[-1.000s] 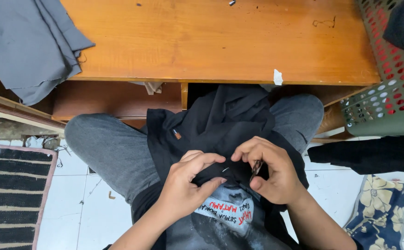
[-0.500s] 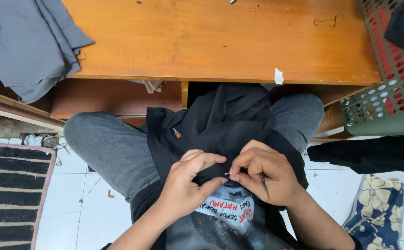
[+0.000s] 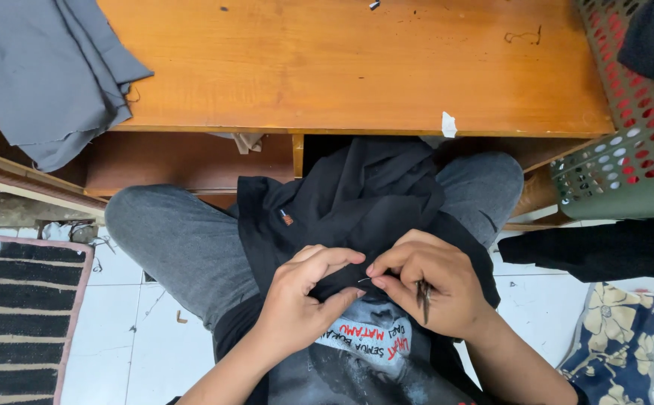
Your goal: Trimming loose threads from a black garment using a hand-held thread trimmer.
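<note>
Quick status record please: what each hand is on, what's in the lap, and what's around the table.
left hand: pinching a fold of the black garment
right hand: fingertips pinched on a thin needle-like object at the fold; a small dark tool lies across the palm
lap: black garment draped over grey trousers
table: wooden, with grey cloth hanging over its left edge
right side: perforated basket
floor: striped mat, floral cloth
</note>
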